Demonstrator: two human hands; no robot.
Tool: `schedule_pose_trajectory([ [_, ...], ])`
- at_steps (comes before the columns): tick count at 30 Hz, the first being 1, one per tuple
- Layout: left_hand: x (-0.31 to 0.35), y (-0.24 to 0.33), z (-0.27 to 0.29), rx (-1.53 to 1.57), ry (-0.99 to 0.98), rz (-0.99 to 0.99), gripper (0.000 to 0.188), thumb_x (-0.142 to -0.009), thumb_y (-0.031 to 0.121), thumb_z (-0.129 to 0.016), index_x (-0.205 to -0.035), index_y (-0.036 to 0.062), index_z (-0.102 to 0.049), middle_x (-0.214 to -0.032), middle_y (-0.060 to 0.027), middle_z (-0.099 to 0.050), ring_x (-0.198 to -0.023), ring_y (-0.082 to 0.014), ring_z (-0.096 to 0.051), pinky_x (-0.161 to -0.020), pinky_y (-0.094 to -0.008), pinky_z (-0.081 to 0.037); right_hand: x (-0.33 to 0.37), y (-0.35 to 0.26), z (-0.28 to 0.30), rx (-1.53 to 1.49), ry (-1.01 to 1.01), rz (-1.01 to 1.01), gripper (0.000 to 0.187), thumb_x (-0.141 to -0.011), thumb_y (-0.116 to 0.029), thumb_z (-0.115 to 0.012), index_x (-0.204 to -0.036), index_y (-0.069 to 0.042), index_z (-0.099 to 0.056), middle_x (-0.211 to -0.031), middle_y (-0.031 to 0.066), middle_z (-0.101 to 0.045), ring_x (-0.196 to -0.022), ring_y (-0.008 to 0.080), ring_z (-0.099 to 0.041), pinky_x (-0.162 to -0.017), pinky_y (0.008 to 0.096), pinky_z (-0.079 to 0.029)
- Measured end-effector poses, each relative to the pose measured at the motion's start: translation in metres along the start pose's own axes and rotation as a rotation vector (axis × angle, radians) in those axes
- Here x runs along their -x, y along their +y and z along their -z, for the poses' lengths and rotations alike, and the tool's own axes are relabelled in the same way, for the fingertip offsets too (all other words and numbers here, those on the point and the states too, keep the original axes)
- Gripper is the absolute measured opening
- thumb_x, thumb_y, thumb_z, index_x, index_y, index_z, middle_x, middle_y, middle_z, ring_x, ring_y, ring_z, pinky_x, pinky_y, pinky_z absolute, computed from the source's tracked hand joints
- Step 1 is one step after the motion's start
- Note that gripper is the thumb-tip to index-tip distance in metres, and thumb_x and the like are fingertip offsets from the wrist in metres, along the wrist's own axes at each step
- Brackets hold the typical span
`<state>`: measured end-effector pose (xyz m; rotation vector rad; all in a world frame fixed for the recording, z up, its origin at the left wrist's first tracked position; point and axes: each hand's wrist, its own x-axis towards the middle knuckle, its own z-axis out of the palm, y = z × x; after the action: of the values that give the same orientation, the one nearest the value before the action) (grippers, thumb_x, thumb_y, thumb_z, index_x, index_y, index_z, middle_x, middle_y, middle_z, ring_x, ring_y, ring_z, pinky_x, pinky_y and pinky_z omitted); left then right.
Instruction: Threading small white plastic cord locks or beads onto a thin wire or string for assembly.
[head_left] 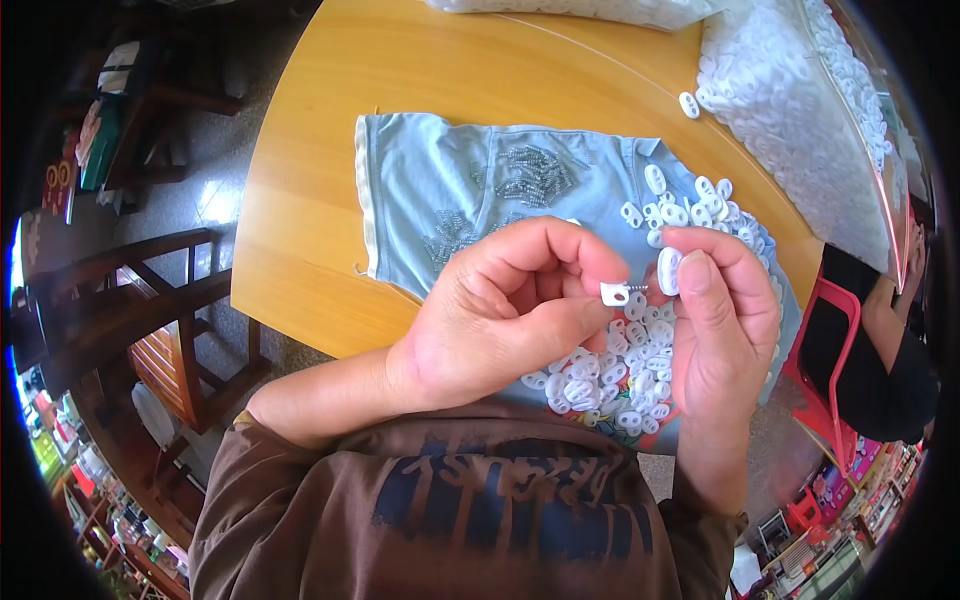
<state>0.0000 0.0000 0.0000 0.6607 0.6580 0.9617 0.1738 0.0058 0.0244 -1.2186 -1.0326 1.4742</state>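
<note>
our brown shirt (330, 520) sits nearest; past it, our left hand (500, 305) pinches a small white piece (609, 295) whose spring (637, 288) points at the white oval (669, 272) pinched by our right hand (722, 325), probably to keep both ends visible. below, a blue cloth (418, 180) likely stops the loose springs (535, 177) and heaped ovals (650, 345) sliding across the worktop (310, 170).

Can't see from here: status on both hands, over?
Left hand pinching white holed piece, small spring on its right. Right hand pinching white oval piece. No obstruction visible between them.
</note>
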Motion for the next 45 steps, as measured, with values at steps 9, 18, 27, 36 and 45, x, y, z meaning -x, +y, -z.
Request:
schedule_pose_trajectory([
  [9, -0.0014, 0.0031, 0.0001, 0.141, 0.024, 0.181, 0.009, -0.083, -0.001, -0.051, -0.092, 0.0002, -0.051, -0.079, -0.0129, -0.06, -0.057, -0.0146, -0.058, -0.053, -0.0238, -0.048, -0.0002, -0.0003, -0.0029, -0.04, 0.024, -0.01, 0.019, -0.086, -0.011, -0.056, -0.099, 0.003, -0.058, -0.081, 0.002, -0.058, -0.073, 0.004, -0.05, -0.067, 0.0164, -0.04],
  [18, -0.0041, 0.0025, 0.0029, 0.201, 0.031, 0.239, 0.009, -0.085, 0.002, -0.048, -0.092, -0.0006, -0.053, -0.08, -0.0167, -0.062, -0.051, -0.0167, -0.057, -0.046, -0.0248, -0.048, -0.0014, 0.0011, -0.0045, -0.02, 0.007, 0.002, 0.018, -0.086, -0.009, -0.055, -0.099, 0.003, -0.058, -0.081, 0.0016, -0.059, -0.074, 0.0034, -0.051, -0.067, 0.016, -0.041],
  [27, -0.0047, 0.0027, 0.0021, 0.198, 0.063, 0.252, 0.007, -0.085, 0.002, -0.049, -0.091, 0.0001, -0.053, -0.077, -0.0149, -0.062, -0.05, -0.0163, -0.057, -0.045, -0.0244, -0.047, 0.0009, 0.0001, -0.0075, 0.001, -0.023, 0.02, 0.017, -0.085, -0.007, -0.055, -0.099, 0.003, -0.057, -0.084, 0.0016, -0.057, -0.074, 0.0028, -0.05, -0.066, 0.0152, -0.041],
  [36, -0.0045, 0.0013, 0.0031, 0.171, 0.065, 0.239, 0.007, -0.085, 0.002, -0.05, -0.091, 0.0005, -0.053, -0.077, -0.0136, -0.062, -0.051, -0.0154, -0.057, -0.045, -0.0235, -0.047, -0.0006, -0.0013, -0.0058, 0.189, -0.066, 0.145, 0.016, -0.085, -0.005, -0.054, -0.098, 0.003, -0.057, -0.084, 0.002, -0.054, -0.071, 0.004, -0.049, -0.062, 0.0167, -0.04],
  [45, -0.0025, 0.0015, 0.0011, 0.044, 0.065, 0.198, 0.006, -0.086, 0.004, -0.051, -0.09, 0.0, -0.052, -0.078, -0.0113, -0.061, -0.052, -0.0127, -0.056, -0.048, -0.0218, -0.047, -0.0062, -0.0051, -0.009, 0.606, -0.134, 0.425, 0.012, -0.078, 0.002, -0.058, -0.09, 0.002, -0.06, -0.074, 0.0096, -0.058, -0.063, 0.0154, -0.054, -0.056, 0.024, -0.043],
])
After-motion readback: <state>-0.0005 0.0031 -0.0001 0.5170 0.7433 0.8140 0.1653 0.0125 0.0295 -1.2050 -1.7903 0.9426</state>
